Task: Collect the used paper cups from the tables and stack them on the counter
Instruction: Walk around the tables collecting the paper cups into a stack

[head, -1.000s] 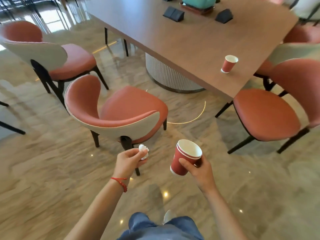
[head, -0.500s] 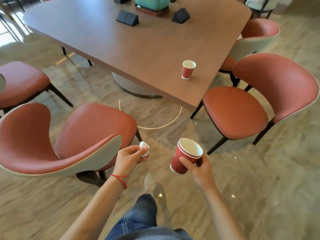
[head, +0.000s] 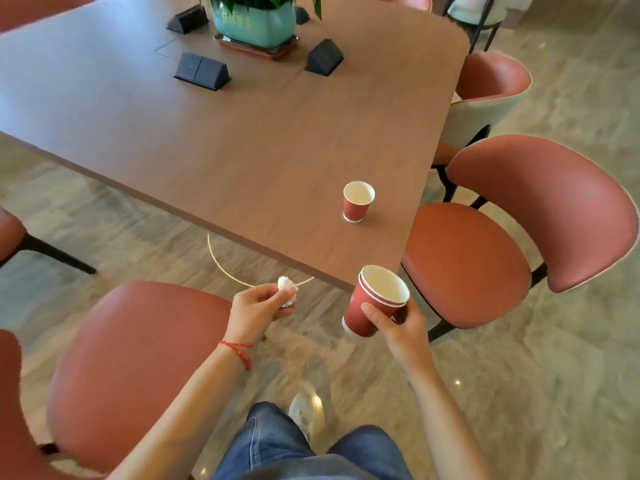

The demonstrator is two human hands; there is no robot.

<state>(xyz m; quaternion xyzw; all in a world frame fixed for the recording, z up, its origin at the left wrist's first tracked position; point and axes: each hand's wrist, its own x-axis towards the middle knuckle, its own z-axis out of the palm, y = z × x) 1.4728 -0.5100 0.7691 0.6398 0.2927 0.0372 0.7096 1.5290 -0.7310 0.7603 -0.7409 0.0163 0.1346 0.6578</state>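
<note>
An office meeting lounge is suggested: black socket boxes (head: 202, 71) are set beside the potted plant (head: 256, 22).

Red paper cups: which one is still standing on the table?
The single red paper cup standing upright near the brown table's corner. The other, stacked red cups are held in the right hand.

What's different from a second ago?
The person has walked up to the table; its lone cup now sits nearer. Unchanged: the right hand holds the nested cups, and the left hand pinches the crumpled tissue.
</note>
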